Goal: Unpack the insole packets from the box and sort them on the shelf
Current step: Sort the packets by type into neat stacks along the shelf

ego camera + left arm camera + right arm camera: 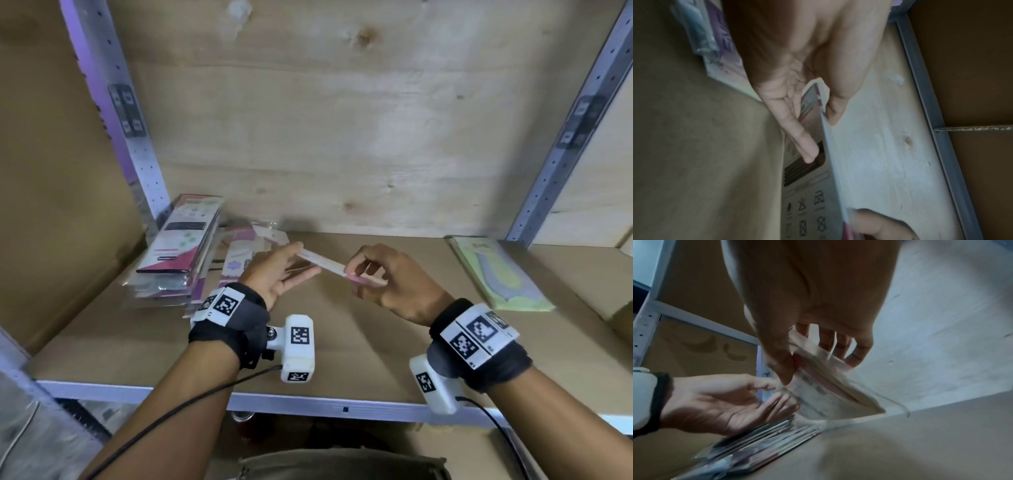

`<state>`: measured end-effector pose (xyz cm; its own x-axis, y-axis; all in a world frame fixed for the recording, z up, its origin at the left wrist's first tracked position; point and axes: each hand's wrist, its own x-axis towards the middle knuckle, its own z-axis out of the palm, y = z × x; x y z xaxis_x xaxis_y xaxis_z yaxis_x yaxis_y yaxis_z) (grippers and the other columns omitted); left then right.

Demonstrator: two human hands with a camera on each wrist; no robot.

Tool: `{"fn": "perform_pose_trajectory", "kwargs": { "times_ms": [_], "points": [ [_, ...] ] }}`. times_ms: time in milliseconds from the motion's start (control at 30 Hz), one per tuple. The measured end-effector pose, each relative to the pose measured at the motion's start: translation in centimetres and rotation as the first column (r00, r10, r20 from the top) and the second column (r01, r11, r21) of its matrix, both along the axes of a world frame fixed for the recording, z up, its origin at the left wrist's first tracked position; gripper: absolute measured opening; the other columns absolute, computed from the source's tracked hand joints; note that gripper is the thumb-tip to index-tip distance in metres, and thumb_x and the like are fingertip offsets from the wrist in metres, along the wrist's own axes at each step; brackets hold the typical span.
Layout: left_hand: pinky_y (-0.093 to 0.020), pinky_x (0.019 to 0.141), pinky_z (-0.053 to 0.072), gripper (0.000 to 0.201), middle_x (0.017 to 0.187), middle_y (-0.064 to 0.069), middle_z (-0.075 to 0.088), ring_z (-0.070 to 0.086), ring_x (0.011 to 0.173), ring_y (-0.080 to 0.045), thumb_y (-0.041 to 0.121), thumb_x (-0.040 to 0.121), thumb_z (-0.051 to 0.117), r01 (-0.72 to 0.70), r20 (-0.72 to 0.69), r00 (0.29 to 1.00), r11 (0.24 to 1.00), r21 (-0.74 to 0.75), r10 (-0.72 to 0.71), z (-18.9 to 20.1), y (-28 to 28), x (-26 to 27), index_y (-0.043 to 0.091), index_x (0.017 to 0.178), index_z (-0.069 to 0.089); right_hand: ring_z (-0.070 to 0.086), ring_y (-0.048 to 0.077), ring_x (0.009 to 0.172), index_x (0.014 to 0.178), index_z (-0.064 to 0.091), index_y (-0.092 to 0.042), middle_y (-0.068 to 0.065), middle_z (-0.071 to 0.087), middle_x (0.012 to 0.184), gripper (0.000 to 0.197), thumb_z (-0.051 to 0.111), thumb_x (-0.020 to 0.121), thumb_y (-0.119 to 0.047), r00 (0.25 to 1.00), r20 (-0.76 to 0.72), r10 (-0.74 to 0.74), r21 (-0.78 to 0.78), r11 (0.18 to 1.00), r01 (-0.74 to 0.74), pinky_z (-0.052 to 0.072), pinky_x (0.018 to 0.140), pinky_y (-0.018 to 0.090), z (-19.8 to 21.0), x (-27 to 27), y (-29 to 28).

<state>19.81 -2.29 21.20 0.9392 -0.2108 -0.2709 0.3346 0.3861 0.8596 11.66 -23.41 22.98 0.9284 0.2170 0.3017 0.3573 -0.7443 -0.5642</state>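
Note:
An insole packet [329, 265], flat with white and pink print, hangs a little above the shelf board [342, 346] between my two hands. My left hand [301, 260] takes its left end between thumb and nearly straight fingers. In the left wrist view the packet [807, 194] runs between that hand's [821, 129] thumb and fingers. My right hand [356, 270] pinches the right end, the thumb on the printed face. In the right wrist view the packet [828, 394] sags from the right hand [813, 365] toward the left hand [772, 394].
A stack of pink, black and clear packets [181, 250] lies at the shelf's left, just behind my left wrist. A pale green packet [500, 274] lies at the right. A plywood back wall [342, 137], metal uprights [137, 137] and a cardboard side panel [51, 205] close in the bay.

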Motion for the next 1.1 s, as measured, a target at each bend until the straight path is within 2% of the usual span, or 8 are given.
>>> {"fn": "perform_pose_trajectory", "kwargs": {
  "times_ms": [133, 200, 267, 433, 567, 733, 900, 1100],
  "points": [
    [-0.03, 0.06, 0.062, 0.023, 0.099, -0.02, 0.075, 0.075, 0.082, -0.024, -0.002, 0.096, 0.055, 0.002, 0.001, 1.0, 1.0, 0.015, -0.002, -1.2, -1.7, 0.1, 0.001, 0.118, 0.058, 0.057, -0.002, 0.095, 0.102, 0.066, -0.04, -0.01, 0.055, 0.11, 0.037, 0.084, 0.07, -0.04, 0.98, -0.198, -0.009, 0.065, 0.998, 0.023, 0.05, 0.064, 0.013, -0.2, 0.1, -3.5],
    [-0.031, 0.063, 0.063, 0.029, 0.096, -0.018, 0.076, 0.074, 0.088, -0.026, -0.003, 0.096, 0.055, 0.017, 0.015, 1.0, 1.0, 0.024, -0.017, -1.4, -2.4, 0.2, 0.001, 0.125, 0.056, 0.057, -0.003, 0.102, 0.101, 0.066, -0.04, -0.012, 0.058, 0.115, 0.033, 0.081, 0.073, -0.048, 0.973, -0.215, -0.086, 0.169, 0.978, 0.123, 0.05, 0.074, 0.017, -0.4, 0.4, -5.5],
    [-0.033, 0.066, 0.063, 0.032, 0.103, -0.021, 0.074, 0.073, 0.094, -0.029, -0.003, 0.096, 0.055, 0.023, 0.018, 1.0, 1.0, 0.019, -0.024, -1.7, -3.1, 0.2, -0.002, 0.128, 0.054, 0.061, 0.007, 0.106, 0.101, 0.067, -0.034, -0.009, 0.066, 0.112, 0.025, 0.075, 0.081, -0.046, 0.956, -0.199, -0.214, 0.272, 0.925, 0.263, 0.048, 0.088, 0.028, -1.0, 0.8, -7.2],
    [-0.032, 0.069, 0.063, 0.033, 0.117, -0.024, 0.07, 0.071, 0.101, -0.029, -0.001, 0.096, 0.058, 0.128, -0.022, 0.991, 0.991, -0.037, -0.128, -2.5, -5.1, 0.1, -0.005, 0.129, 0.054, 0.072, 0.026, 0.096, 0.11, 0.068, -0.015, 0.009, 0.075, 0.103, 0.034, 0.074, 0.083, -0.035, 0.867, -0.481, -0.129, 0.566, 0.71, 0.419, 0.059, 0.075, 0.033, -2.2, 0.2, -9.3],
    [-0.027, 0.066, 0.062, 0.019, 0.098, -0.015, 0.077, 0.076, 0.083, -0.019, 0.005, 0.095, 0.061, 0.174, -0.029, 0.984, 0.985, 0.013, -0.173, -3.2, -6.3, 0.6, 0.003, 0.113, 0.061, 0.072, 0.015, 0.073, 0.11, 0.068, -0.007, 0.005, 0.075, 0.088, 0.029, 0.076, 0.084, -0.019, 0.85, -0.526, -0.012, 0.602, 0.701, 0.382, 0.055, 0.06, 0.026, -2.5, -0.7, -10.5],
    [-0.03, 0.091, 0.055, 0.025, 0.106, -0.011, 0.073, 0.07, 0.093, -0.017, 0.023, 0.089, 0.073, -0.039, 0.032, 0.999, 0.994, 0.105, 0.036, -3.6, -5.4, 2.2, 0.011, 0.109, 0.065, 0.068, 0.017, 0.072, 0.092, 0.073, -0.018, 0.005, 0.074, 0.086, 0.013, 0.078, 0.08, -0.016, 0.84, -0.541, 0.041, 0.621, 0.693, 0.366, 0.049, 0.051, 0.02, -2.5, -1.6, -11.9],
    [-0.024, 0.066, 0.052, 0.031, 0.081, -0.001, 0.078, 0.071, 0.063, -0.009, 0.044, 0.086, 0.071, -0.103, 0.188, 0.982, 0.917, 0.385, 0.032, -3.5, -4.0, 1.9, 0.017, 0.101, 0.071, 0.062, 0.011, 0.07, 0.091, 0.077, -0.025, 0.001, 0.074, 0.087, 0.017, 0.081, 0.075, -0.02, 0.83, -0.555, 0.051, 0.583, 0.735, 0.345, 0.044, 0.052, 0.017, -2.9, -2.2, -12.9],
    [-0.027, 0.064, 0.05, 0.03, 0.063, 0.001, 0.069, 0.063, 0.056, -0.013, 0.041, 0.098, 0.057, -0.005, 0.148, 0.986, 0.883, 0.47, -0.074, -2.9, -3.4, 1.3, 0.017, 0.081, 0.066, 0.048, 0.025, 0.092, 0.101, 0.076, -0.023, 0.002, 0.073, 0.095, 0.034, 0.083, 0.068, -0.024, 0.819, -0.569, 0.067, 0.588, 0.73, 0.349, 0.041, 0.066, 0.026, -3.1, -2.4, -13.1]
  ]
}}
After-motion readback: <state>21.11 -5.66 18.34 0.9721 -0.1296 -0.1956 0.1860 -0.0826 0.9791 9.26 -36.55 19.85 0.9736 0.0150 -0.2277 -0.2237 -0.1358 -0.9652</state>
